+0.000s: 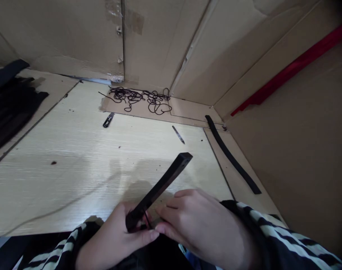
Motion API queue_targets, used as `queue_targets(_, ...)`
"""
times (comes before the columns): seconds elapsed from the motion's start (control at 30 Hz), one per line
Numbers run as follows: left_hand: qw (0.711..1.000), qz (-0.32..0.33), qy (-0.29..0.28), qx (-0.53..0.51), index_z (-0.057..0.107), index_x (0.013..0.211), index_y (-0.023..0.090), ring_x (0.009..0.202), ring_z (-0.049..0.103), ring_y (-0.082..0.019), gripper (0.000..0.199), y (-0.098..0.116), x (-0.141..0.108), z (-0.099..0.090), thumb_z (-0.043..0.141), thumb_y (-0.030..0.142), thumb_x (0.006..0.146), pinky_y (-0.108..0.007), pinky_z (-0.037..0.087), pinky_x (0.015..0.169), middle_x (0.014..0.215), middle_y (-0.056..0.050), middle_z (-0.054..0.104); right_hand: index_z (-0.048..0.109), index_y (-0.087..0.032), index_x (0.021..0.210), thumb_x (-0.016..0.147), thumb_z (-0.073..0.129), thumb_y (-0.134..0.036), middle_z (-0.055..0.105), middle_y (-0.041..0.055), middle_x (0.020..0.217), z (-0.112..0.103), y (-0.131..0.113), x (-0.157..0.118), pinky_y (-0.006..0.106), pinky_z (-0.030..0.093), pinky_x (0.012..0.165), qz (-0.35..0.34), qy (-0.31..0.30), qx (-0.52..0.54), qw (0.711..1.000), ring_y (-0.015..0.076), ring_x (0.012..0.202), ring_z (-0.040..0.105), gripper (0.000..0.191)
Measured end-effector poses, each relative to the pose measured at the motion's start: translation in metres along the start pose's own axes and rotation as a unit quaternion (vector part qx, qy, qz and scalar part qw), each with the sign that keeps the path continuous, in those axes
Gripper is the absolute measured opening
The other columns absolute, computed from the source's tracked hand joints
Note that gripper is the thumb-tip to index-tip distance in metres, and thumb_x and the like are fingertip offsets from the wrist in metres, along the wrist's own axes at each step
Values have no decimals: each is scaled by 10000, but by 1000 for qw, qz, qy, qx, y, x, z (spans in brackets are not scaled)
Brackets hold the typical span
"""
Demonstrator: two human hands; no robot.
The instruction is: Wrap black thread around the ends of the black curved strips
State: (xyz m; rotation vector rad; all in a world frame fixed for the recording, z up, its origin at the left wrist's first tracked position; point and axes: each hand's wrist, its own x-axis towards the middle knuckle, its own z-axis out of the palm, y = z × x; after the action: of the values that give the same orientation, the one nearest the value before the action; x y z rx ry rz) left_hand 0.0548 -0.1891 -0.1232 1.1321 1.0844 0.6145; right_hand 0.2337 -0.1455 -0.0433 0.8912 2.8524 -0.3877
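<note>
My left hand (117, 232) is wrapped round the lower end of a long, slightly curved black bar (165, 182). The bar slants up to the right, its squared far end raised above the table and marked by small holes. Close beside it, my right hand (193, 215) is closed in a pinch, thumb against fingers, near the left thumb. A thin black cord (147, 219) runs from the bar down toward this pinch; its end is hidden by the fingers.
Tangled black cord (137, 98) lies at the back of the pale table (83, 150). A dark-handled cutter (108, 120) and a slim metal blade (178, 135) lie nearer. Another curved black strip (229, 155) rests right; dark strips (15, 108) pile up left. Cardboard walls (159, 45) enclose the table.
</note>
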Motion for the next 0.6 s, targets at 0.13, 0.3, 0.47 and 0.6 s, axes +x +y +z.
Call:
queue_targets(0.13, 1000, 20, -17, 4, 590, 674, 193, 595, 443, -112, 188, 0, 1, 1, 698, 327, 749, -215, 390, 567, 615, 53, 507, 681, -190, 765, 935, 516, -414, 683, 3, 648, -9, 3, 4, 283, 311, 477, 13, -42, 62, 997, 153, 551, 602, 326)
queue_targets(0.3, 999, 12, -30, -2, 586, 663, 189, 579, 418, -105, 185, 5, 1, 0, 695, 309, 751, -212, 370, 555, 595, 61, 481, 735, -200, 857, 804, 721, -324, 716, -15, 733, -16, 17, 17, 210, 393, 552, 58, -124, 229, 964, 120, 643, 633, 137)
queue_targets(0.47, 1000, 13, -8, 3, 578, 676, 193, 580, 434, -111, 193, 6, 1, -2, 656, 340, 775, -223, 376, 560, 604, 55, 493, 746, -200, 737, 830, 633, -515, 617, -13, 531, -6, 16, 16, 240, 270, 464, 91, -93, 160, 979, 121, 499, 542, 347)
queue_targets(0.6, 1000, 20, 3, 7, 566, 677, 200, 601, 447, -124, 217, -1, 2, 0, 660, 372, 770, -236, 381, 569, 624, 44, 508, 735, -176, 702, 850, 547, -597, 625, 40, 558, -4, 1, 15, 283, 169, 466, 137, -125, 41, 982, 172, 536, 564, 485)
